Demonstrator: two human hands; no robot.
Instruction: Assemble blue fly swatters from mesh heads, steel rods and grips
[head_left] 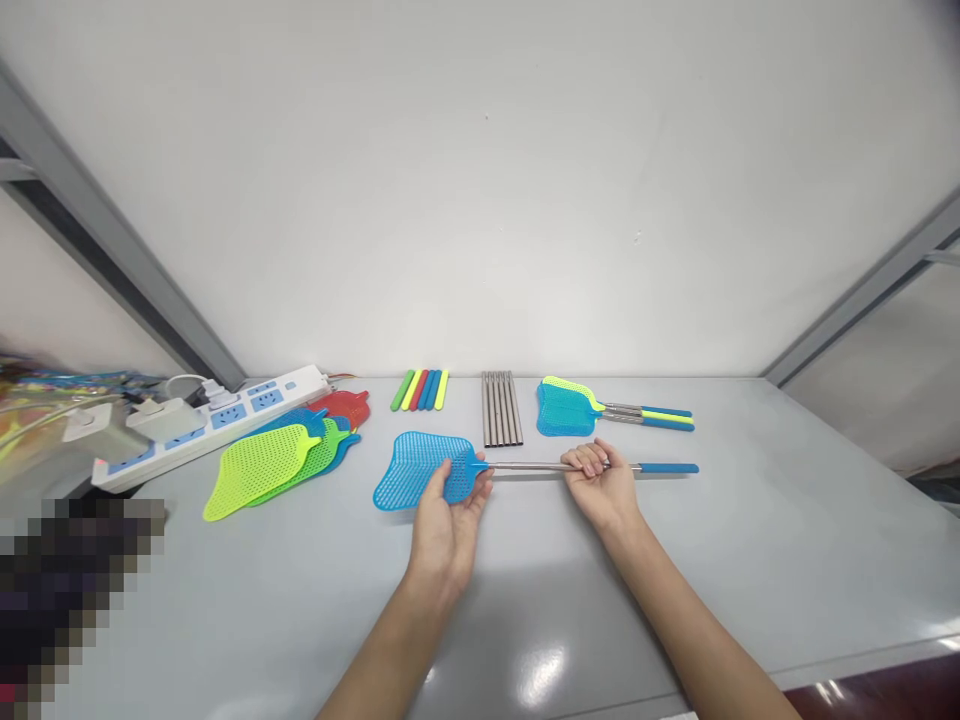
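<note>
A blue fly swatter (405, 470) with a metal rod and a blue grip lies sideways between my two hands, just above the grey table. My left hand (446, 525) holds its mesh head near the neck, thumb on top and fingers beneath. Around the metal rod, close to the grip, the fingers of my right hand (604, 485) are closed. Behind it, to the right, lies a stack of assembled fly swatters (566, 410) with blue and yellow heads. A row of metal rods (501, 410) and a row of coloured grips (420, 390) lie farther back.
Loose swatter heads (262, 465) in yellow, green, blue and red lie overlapping at the left. Beside them a white power strip (225, 425) with plugs and cables runs along the table (787, 520). A white wall (487, 200) stands behind. A pixelated dark patch covers the lower left.
</note>
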